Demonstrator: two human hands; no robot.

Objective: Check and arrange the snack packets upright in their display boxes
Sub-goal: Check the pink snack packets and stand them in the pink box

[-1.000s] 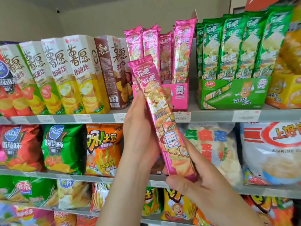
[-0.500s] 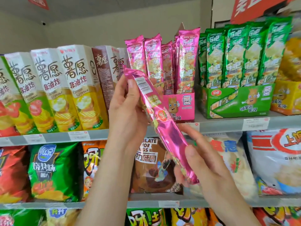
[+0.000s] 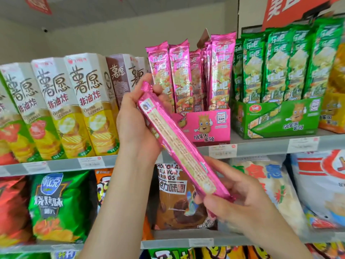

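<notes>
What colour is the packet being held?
The snack packet is shiny pink with a pale panel; head view.

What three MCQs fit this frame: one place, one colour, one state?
1. The pink cardboard display box stands: A) upper shelf, right of the tall brown carton; B) bottom shelf; C) floor.
2. The cardboard box directly right of it is: A) blue; B) green; C) white.
3. The long pink foil snack packet is: A) upright in a box; B) held tilted, left hand at its upper end, right hand at its lower; C) lying on a shelf.
Key: A, it stands beside the cartons; B, green print all over; B, both hands hold it slanted.
</notes>
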